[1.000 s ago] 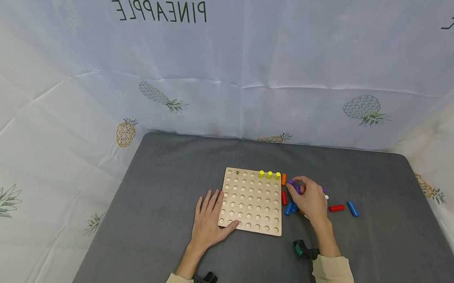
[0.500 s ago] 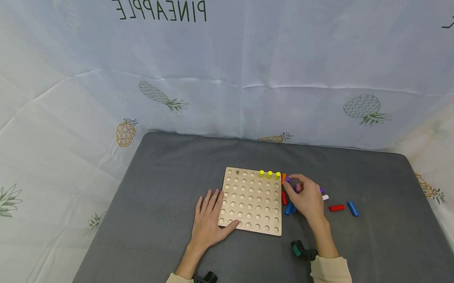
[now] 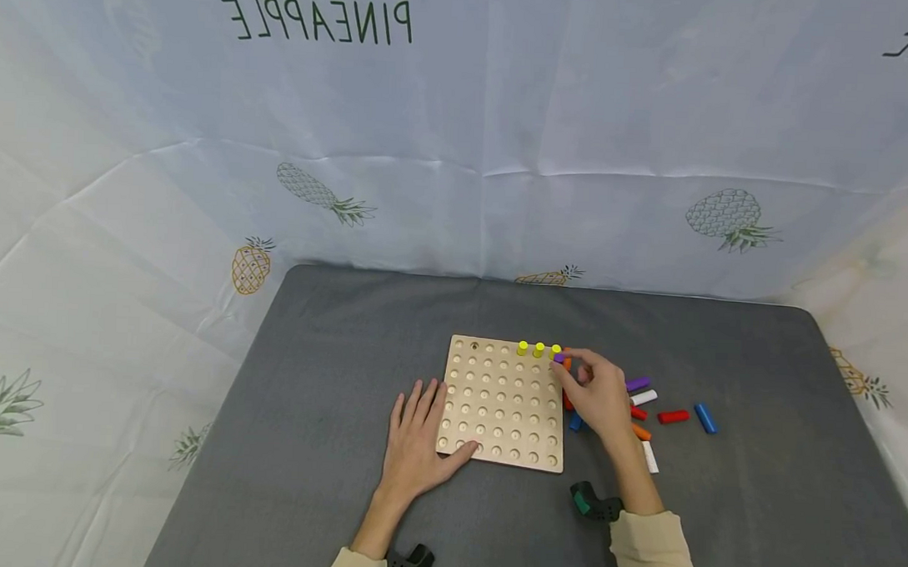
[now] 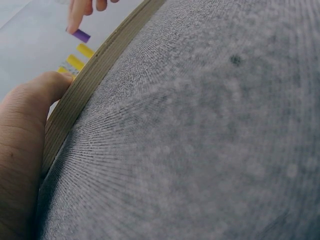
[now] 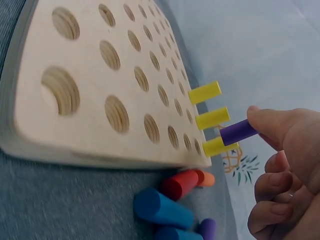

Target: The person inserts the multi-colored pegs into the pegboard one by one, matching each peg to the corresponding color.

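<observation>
A wooden pegboard (image 3: 500, 410) with rows of round holes lies on the table. Three yellow pegs (image 3: 538, 351) stand upright in its far row, at the right end. Thumb and fingertips of my right hand (image 3: 598, 397) pinch a purple peg (image 5: 239, 132) by one end, held over the board's far right corner, close to the last yellow peg. My left hand (image 3: 416, 441) rests at the board's left edge with fingers extended, its thumb (image 4: 52, 85) lying over the near edge.
Loose pegs lie right of the board: a blue peg (image 5: 162, 207) and a red peg (image 5: 179, 184) beside its edge, a purple peg (image 3: 637, 383), a white peg (image 3: 643, 398), a red peg (image 3: 674, 417) and a blue peg (image 3: 705, 418) farther right. A pineapple-print cloth (image 3: 441, 216) hangs behind the table.
My right hand has carried the purple peg left from the loose pegs to the board's far right corner, uncovering several pegs behind it. My left hand and the board have stayed put.
</observation>
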Demonstrator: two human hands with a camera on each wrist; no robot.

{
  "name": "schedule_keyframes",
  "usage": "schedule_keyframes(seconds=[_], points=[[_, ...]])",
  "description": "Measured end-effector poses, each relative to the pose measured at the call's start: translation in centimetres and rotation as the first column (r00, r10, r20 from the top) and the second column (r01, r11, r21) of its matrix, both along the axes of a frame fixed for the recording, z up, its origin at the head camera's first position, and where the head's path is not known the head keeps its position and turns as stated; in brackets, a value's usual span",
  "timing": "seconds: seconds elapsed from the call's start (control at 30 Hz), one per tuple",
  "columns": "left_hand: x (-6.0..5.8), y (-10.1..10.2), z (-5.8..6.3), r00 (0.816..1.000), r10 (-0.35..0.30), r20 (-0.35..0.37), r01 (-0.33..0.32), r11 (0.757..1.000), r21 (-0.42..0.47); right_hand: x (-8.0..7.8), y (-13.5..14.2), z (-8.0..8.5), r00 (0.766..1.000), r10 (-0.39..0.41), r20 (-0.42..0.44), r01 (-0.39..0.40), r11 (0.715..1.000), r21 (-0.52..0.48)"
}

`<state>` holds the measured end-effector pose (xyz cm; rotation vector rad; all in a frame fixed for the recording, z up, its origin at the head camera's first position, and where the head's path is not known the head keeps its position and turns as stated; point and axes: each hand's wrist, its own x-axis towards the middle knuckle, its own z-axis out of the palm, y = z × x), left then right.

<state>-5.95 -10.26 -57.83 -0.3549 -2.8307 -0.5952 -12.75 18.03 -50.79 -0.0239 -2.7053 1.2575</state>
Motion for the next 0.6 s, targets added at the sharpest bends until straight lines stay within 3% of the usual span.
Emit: schedule_keyframes(seconds=[0.2,0.6], points=[[0.0,0.0,0.0,1.000,-0.001,-0.005,0.001,1.000,0.000,-0.3,-1.1,-0.4,0.999,0.050,-0.007,-0.051,0.997,-0.052],[0.0,0.0,0.0,1.000,0.002,0.000,-0.002,1.000,-0.016,-0.5,-2.8,-1.2,0.998,0.063,0.016,-0.061,0.994,-0.091]])
